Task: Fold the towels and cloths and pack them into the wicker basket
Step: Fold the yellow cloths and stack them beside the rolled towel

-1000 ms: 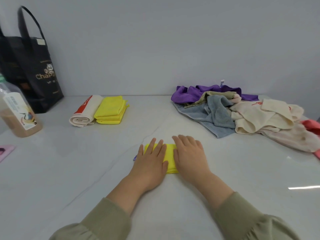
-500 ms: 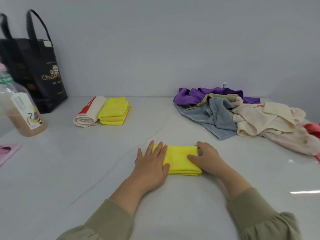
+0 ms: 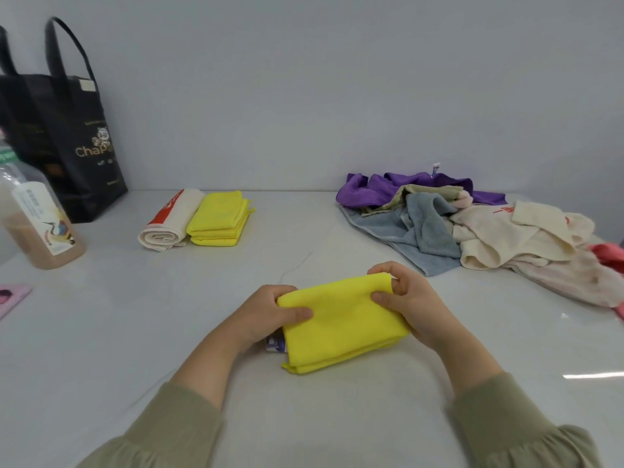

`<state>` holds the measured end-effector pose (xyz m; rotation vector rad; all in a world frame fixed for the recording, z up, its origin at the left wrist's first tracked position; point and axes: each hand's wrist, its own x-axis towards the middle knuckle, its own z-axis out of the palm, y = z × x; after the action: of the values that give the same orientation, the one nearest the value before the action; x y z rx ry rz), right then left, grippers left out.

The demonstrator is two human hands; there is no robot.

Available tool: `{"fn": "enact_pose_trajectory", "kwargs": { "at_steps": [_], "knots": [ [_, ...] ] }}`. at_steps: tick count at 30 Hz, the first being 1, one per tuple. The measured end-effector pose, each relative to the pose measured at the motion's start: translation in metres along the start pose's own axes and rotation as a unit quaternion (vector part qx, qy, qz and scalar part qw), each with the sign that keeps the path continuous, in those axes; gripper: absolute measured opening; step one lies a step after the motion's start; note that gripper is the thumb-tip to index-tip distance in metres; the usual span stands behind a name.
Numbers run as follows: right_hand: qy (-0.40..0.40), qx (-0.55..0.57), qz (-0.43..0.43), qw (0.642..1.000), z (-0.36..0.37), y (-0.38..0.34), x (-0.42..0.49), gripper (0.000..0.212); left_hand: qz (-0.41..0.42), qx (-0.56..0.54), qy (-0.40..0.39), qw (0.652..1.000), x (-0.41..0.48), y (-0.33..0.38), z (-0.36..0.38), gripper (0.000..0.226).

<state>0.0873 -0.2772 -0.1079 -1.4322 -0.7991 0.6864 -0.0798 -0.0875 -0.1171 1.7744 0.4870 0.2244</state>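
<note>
Yellow cloth (image 3: 341, 325), folded, tilts up over the worktop (image 3: 135, 315) right in front of us. Our left hand (image 3: 266, 315) pinches one end, our right hand (image 3: 408, 305) grips the other. If either pinch loosens, the layers could slide apart and unfold.

on the table (image 3: 135, 315), the held cloth (image 3: 341, 325) sits front and centre between the left hand (image 3: 266, 315) and the right hand (image 3: 412, 305). back left, a rolled towel (image 3: 169, 224) lies against the left side of a folded stack (image 3: 219, 219). a loose pile (image 3: 472, 228) lies back right. a bag (image 3: 67, 146) stands far left at the wall, with a bottle (image 3: 37, 224) before it.
</note>
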Motion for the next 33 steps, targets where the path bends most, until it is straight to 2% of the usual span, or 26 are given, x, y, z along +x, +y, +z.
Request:
{"fn": "enact_pose_trajectory", "kwargs": {
  "at_steps": [2, 4, 6, 8, 10, 12, 14, 16, 18, 20, 22, 24, 27, 31, 33],
  "knots": [
    [0.053, 0.016, 0.041, 0.998, 0.001, 0.002, 0.002, 0.023, 0.011, 0.001, 0.018, 1.0, 0.0, 0.001, 0.005, 0.018],
    [0.098, 0.094, 0.099, 0.986, 0.002, 0.005, 0.006, 0.023, 0.014, -0.009, 0.07, 0.997, 0.0, 0.001, 0.011, 0.017],
    [0.086, 0.268, 0.169, 0.945, 0.004, 0.006, 0.008, 0.044, 0.02, -0.045, 0.133, 0.99, 0.002, 0.0, 0.017, 0.02],
    [0.06, 0.368, 0.214, 0.903, 0.01, 0.007, 0.01, 0.066, 0.029, -0.081, 0.183, 0.979, 0.004, 0.001, 0.023, 0.01],
    [0.032, 0.348, 0.219, 0.911, 0.023, 0.008, 0.012, 0.069, 0.04, -0.097, 0.214, 0.971, 0.006, 0.001, 0.027, 0.02],
    [0.031, 0.298, 0.182, 0.937, 0.041, 0.011, 0.015, 0.053, 0.048, -0.08, 0.233, 0.968, 0.008, 0.0, 0.031, 0.029],
    [0.064, 0.269, 0.123, 0.953, 0.057, 0.013, 0.022, 0.032, 0.047, -0.09, 0.245, 0.964, 0.01, -0.002, 0.03, 0.022],
    [0.1, 0.275, 0.084, 0.952, 0.07, 0.013, 0.03, 0.019, 0.037, -0.116, 0.24, 0.963, 0.013, -0.004, 0.025, 0.017],
    [0.105, 0.3, 0.065, 0.946, 0.078, 0.01, 0.042, 0.022, 0.032, -0.116, 0.222, 0.968, 0.018, -0.009, 0.016, 0.024],
    [0.107, 0.265, 0.057, 0.956, 0.085, 0.004, 0.056, 0.024, 0.028, -0.115, 0.207, 0.971, 0.021, -0.012, 0.004, 0.037],
    [0.112, 0.204, 0.056, 0.971, 0.089, -0.003, 0.071, 0.025, 0.024, -0.142, 0.204, 0.968, 0.025, -0.011, -0.009, 0.029],
    [0.118, 0.172, 0.062, 0.976, 0.095, -0.011, 0.091, 0.027, 0.024, -0.173, 0.232, 0.957, 0.032, -0.012, -0.029, 0.011],
    [0.111, 0.181, 0.074, 0.974, 0.102, -0.021, 0.123, 0.029, 0.032, -0.156, 0.304, 0.939, 0.041, -0.017, -0.062, 0.016],
    [0.118, 0.192, 0.119, 0.967, 0.117, -0.027, 0.168, 0.031, 0.019, -0.046, 0.39, 0.919, 0.055, -0.033, -0.104, 0.014],
    [0.107, 0.196, 0.131, 0.966, 0.128, -0.032, 0.192, 0.036, 0.011, -0.024, 0.412, 0.911, 0.064, -0.036, -0.118, 0.023]
  ]
}}
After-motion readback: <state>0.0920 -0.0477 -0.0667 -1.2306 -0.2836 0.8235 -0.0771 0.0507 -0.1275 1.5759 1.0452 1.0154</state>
